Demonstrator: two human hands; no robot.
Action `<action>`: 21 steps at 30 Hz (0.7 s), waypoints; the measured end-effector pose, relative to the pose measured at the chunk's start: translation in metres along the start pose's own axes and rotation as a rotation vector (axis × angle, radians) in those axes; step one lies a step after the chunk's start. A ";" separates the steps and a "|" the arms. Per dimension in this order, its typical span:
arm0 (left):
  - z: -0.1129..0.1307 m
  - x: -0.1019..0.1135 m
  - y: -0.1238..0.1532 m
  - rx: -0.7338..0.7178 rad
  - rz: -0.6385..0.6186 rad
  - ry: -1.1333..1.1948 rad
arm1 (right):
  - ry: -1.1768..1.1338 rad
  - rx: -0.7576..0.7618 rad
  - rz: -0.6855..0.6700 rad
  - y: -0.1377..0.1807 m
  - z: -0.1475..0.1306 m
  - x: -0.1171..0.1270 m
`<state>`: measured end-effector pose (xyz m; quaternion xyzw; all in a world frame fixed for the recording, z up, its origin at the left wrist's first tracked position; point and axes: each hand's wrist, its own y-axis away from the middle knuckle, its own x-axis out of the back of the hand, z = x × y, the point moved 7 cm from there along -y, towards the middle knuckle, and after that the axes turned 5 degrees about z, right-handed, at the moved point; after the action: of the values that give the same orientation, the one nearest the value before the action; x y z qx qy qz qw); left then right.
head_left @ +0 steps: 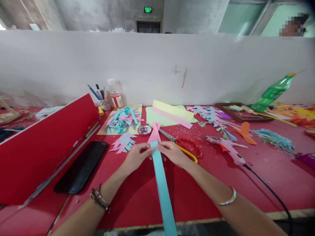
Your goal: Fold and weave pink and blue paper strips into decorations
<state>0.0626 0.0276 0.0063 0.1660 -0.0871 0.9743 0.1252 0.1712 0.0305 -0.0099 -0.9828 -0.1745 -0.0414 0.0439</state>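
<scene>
- Centre of the frame: the left hand (136,156) pinches the near edge of a long blue paper strip (163,186) between thumb and fingers.
- The right hand (173,152) pinches the same strip from the other side — the two thumbs close together on its upper end.
- The blue strip runs from the centre down to the bottom edge of the frame; pink paper strips (155,133) cross just above it.
- Right of centre: scissors (177,141) with red and yellow handles, near the right hand, then a pink glue gun (230,149).
- Left of centre: a woven pink-and-blue piece (125,142) near the left hand — above it, a pile of cut strips (124,119).
- Lower left: a black phone (81,167) on the red table (134,205).
- Upper right: a green bottle (274,92), tilted.
</scene>
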 end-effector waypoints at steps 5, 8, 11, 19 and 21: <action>0.002 -0.002 0.001 0.007 -0.010 0.030 | 0.037 0.065 0.055 0.000 -0.002 0.004; 0.001 -0.003 0.001 0.003 -0.018 0.040 | 0.017 0.059 0.081 0.000 -0.003 0.005; 0.000 -0.007 0.002 0.006 -0.053 0.044 | -0.032 0.015 0.054 0.000 -0.002 0.002; 0.002 -0.011 0.002 0.005 -0.074 0.044 | 0.105 0.123 0.048 0.000 -0.009 0.001; 0.003 -0.010 0.002 -0.002 -0.049 0.046 | 0.191 0.183 0.128 0.001 -0.014 0.004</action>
<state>0.0722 0.0232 0.0054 0.1456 -0.0810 0.9744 0.1509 0.1746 0.0293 0.0041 -0.9754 -0.1095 -0.1157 0.1525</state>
